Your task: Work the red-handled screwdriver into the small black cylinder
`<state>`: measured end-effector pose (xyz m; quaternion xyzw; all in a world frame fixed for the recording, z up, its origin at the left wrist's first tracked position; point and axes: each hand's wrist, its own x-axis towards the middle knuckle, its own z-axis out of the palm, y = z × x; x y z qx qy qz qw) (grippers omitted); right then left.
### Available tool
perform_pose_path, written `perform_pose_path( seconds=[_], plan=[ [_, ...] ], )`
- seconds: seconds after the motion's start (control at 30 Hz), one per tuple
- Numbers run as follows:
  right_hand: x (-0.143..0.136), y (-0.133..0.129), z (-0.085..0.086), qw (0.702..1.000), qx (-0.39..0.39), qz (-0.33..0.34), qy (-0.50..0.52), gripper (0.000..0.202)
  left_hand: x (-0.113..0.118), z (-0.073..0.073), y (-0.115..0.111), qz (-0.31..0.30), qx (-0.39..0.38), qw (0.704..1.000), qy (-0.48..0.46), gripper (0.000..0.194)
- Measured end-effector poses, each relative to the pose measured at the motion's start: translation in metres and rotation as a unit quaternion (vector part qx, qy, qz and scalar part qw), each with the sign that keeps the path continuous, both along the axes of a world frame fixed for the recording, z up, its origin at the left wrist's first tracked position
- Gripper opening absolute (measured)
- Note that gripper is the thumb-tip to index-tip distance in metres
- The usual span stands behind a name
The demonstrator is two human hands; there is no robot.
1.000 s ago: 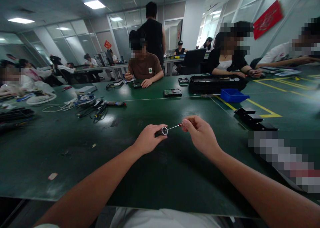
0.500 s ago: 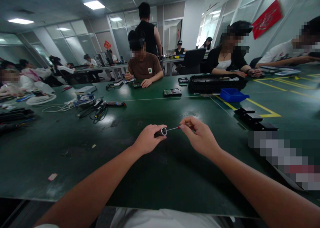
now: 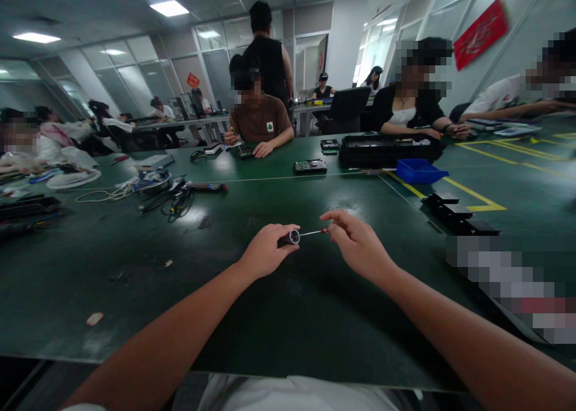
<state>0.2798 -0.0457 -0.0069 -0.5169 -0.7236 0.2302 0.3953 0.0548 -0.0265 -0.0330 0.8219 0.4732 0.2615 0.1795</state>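
Note:
My left hand (image 3: 266,250) is wrapped round a dark cylindrical part (image 3: 293,237), whose silvery round end faces me. A screwdriver (image 3: 314,233) with a thin metal shaft and a reddish collar reaches from this end to my right hand (image 3: 357,240). The thumb and fingers of my right hand hold its handle, which is mostly hidden; the index finger is stretched out above it. Both hands are above the green table (image 3: 288,321). Whether the tip sits inside the part is too small to tell.
Beyond my hands lie a circuit-board device (image 3: 310,167), a long black housing (image 3: 391,151) and a blue tray (image 3: 420,171). Black brackets (image 3: 459,215) are at right, cables (image 3: 177,201) at left. A person in brown (image 3: 265,120) sits opposite.
The index finger of my right hand has lifted and straightened away from the screwdriver's handle. My left hand and the cylindrical part have hardly moved.

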Motion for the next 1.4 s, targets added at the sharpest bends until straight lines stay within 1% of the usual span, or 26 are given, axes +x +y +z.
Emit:
perform_pose_path(
  seconds=[0.17, 0.3, 0.43, 0.53, 0.73, 0.83, 1.0, 1.13, 1.23, 1.4],
  plan=[
    [0.0003, 0.0018, -0.0014, 1.0, -0.01, -0.013, -0.008, 0.039, 0.0015, 0.0007, -0.0012, -0.005, 0.003, 1.0, -0.001, 0.039],
    [0.0001, 0.0029, -0.0029, 1.0, -0.002, 0.002, -0.011, 0.032, 0.0012, 0.0012, -0.002, -0.009, -0.002, 1.0, 0.006, 0.039],
    [0.0003, 0.0018, -0.0027, 1.0, 0.008, 0.024, -0.011, 0.028, -0.0002, 0.0012, -0.002, 0.002, -0.005, 1.0, 0.0, 0.039],
    [0.0006, 0.0018, -0.0026, 1.0, 0.004, 0.021, 0.001, 0.026, -0.0003, 0.0003, -0.0023, 0.001, -0.005, 1.0, 0.002, 0.039],
    [0.0007, 0.0054, -0.0043, 0.999, -0.025, -0.01, 0.024, 0.036, 0.0011, -0.0007, -0.0033, -0.014, 0.0, 1.0, -0.001, 0.039],
    [0.0006, 0.005, -0.0041, 0.999, -0.038, -0.004, 0.02, 0.035, 0.001, -0.0003, -0.003, -0.014, 0.0, 1.0, -0.004, 0.039],
    [0.0006, 0.0038, -0.006, 0.998, -0.02, 0.029, 0.052, 0.032, 0.0012, -0.0001, -0.0019, 0.001, -0.002, 1.0, -0.003, 0.039],
    [0.0008, 0.005, -0.0062, 0.997, -0.036, 0.006, 0.067, 0.032, 0.0026, 0.0009, -0.0032, -0.012, -0.006, 1.0, 0.005, 0.038],
    [0.0016, 0.0059, -0.0053, 0.997, -0.053, -0.011, 0.055, 0.035, 0.0029, 0.0015, -0.0042, -0.02, -0.004, 1.0, 0.015, 0.039],
    [0.0018, 0.0034, -0.006, 0.997, -0.035, 0.01, 0.068, 0.032, 0.0016, -0.0014, -0.003, -0.019, 0.003, 1.0, 0.013, 0.04]
  ],
)
